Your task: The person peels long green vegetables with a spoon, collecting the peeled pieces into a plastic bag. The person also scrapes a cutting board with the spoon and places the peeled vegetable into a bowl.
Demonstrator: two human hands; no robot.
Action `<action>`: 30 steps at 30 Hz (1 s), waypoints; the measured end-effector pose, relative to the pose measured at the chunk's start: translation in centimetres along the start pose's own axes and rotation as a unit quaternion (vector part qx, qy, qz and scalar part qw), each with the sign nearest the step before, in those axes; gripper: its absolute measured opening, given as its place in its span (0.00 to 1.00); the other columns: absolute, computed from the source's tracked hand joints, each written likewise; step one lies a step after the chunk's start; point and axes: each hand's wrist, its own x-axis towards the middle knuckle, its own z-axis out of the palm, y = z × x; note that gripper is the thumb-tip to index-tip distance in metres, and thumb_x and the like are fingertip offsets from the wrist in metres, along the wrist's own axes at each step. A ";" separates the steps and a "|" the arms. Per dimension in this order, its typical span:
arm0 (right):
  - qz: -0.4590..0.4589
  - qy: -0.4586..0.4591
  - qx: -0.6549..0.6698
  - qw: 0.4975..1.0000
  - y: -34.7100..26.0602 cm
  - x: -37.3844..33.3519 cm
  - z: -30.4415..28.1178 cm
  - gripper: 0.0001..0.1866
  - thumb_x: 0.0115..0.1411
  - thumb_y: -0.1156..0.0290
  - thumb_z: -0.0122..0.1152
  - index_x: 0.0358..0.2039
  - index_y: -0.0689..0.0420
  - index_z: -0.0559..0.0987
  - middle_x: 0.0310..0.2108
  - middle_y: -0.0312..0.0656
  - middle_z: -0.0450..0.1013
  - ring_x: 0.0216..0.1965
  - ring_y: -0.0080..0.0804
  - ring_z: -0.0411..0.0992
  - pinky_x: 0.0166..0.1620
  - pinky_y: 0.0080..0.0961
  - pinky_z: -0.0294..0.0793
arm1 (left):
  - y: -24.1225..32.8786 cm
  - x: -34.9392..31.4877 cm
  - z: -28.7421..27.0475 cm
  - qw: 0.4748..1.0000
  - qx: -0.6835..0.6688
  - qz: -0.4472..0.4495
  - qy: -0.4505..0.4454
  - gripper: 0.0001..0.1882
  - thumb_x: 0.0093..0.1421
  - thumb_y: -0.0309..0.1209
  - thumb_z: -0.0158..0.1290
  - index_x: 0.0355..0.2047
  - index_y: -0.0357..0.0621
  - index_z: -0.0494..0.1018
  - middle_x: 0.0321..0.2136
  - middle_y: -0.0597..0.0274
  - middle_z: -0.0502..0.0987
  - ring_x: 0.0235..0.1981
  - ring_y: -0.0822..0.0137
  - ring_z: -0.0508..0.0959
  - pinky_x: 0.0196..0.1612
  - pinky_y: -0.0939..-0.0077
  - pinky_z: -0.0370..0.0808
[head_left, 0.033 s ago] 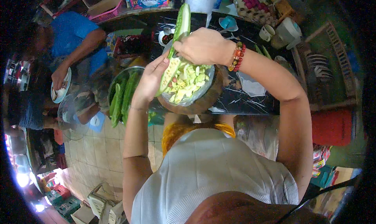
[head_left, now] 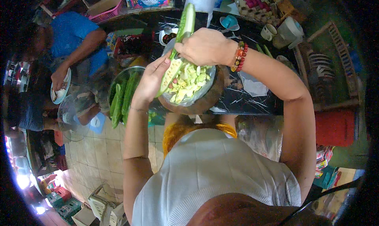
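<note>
We see the left hand (head_left: 152,78) with its grip closed around the lower part of a long green vegetable (head_left: 188,22), thumb along it. The vegetable slants up and away over the pale chopped pieces (head_left: 193,81), its seeded cut face showing at the near end. The right hand (head_left: 207,46), red beaded bracelet (head_left: 239,56) on the wrist, sits against the vegetable's middle; its fingers are mostly hidden, so we can't tell how tight its grip is or on what. Clear plastic (head_left: 199,99) holds the pieces above round brown wood (head_left: 220,85) at the dark marbled surface (head_left: 241,103). Left of that, we note more green vegetables (head_left: 127,93) in a bowl.
</note>
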 end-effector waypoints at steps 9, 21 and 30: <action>0.038 -0.091 0.088 0.991 -1.4 -1.6 -0.3 0.12 0.58 0.64 0.52 0.32 0.60 0.74 0.22 0.51 0.75 0.25 0.52 0.76 0.28 0.45 0.76 | -0.1 0.8 1.3 0.996 0.076 -0.005 -0.037 0.18 0.70 0.35 0.40 0.52 0.36 0.70 0.34 0.65 0.77 0.28 0.77 0.76 0.28 0.84 0.74; -0.076 -0.029 0.148 0.986 0.1 -2.6 1.0 0.25 0.52 0.45 0.60 0.35 0.55 0.70 0.25 0.46 0.75 0.31 0.50 0.76 0.31 0.44 0.74 | -0.6 2.3 1.7 0.995 0.035 -0.012 -0.090 0.16 0.69 0.33 0.40 0.50 0.35 0.70 0.37 0.62 0.77 0.30 0.75 0.78 0.30 0.83 0.76; -0.041 0.051 0.113 0.992 0.2 -2.6 2.5 0.20 0.53 0.49 0.61 0.31 0.53 0.70 0.24 0.39 0.73 0.28 0.44 0.76 0.28 0.37 0.74 | -0.1 2.8 0.6 0.995 0.070 0.008 -0.073 0.19 0.70 0.35 0.40 0.54 0.36 0.67 0.37 0.62 0.77 0.28 0.74 0.77 0.28 0.82 0.76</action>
